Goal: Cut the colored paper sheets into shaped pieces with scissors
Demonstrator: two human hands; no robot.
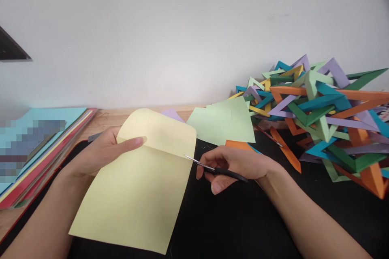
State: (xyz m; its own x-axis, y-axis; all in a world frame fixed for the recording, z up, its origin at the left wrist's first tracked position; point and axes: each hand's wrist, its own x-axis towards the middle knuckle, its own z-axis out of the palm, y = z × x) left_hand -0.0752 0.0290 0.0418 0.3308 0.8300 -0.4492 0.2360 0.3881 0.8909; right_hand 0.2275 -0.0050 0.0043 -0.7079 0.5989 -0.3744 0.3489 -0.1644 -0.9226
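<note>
A sheet of pale yellow paper [136, 198] is held up over the black mat, its far part bending away along a crease across the sheet. My left hand [106, 149] grips its left edge, with the thumb on top near the crease. In my right hand [227, 166] is a pair of scissors with black handles [229, 174]. Their metal blades reach the sheet's right edge at the crease; whether a cut runs into the paper I cannot make out.
Pale green paper [225, 121] lies behind, with orange paper [240, 145] and purple paper [173, 115] close by. Folded paper-strip shapes [322, 105] pile up at right. Coloured sheets [69, 117] are stacked at left. The black mat [243, 222] covers the wooden table before a white wall.
</note>
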